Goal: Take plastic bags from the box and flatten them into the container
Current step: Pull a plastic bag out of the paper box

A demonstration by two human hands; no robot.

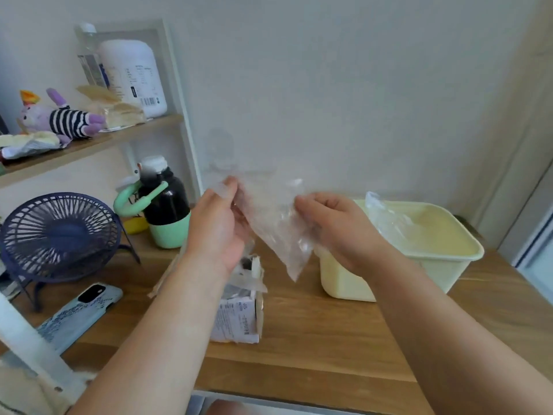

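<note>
One clear plastic bag (pixel 269 226) is in hand, held in the air above the worktop (pixel 329 339), between the box (pixel 236 319) and the container (pixel 341 283) and touching neither. The left hand (pixel 218 226) pinches its upper left edge between thumb and fingers. The right hand (pixel 338 229) grips its right side with curled fingers. The bag hangs slack and creased, its lower corner pointing down toward the worktop.

Progress, as judged: this bag is out of the box but not yet laid down or flattened. A second bag (pixel 386 217) is already in the pale yellow container, at its far left side. It looks rumpled and partly raised above the rim rather than pressed flat. Film shows at the torn top of the box, so more bags probably remain to be drawn.

Limits of observation: the left forearm covers the box's left side. How many bags remain inside cannot be told. The right hand and the near wall hide part of the container's floor, so any flattened bags lying there cannot be confirmed. The held bag's upper outline is faint against the pale wall.
</note>
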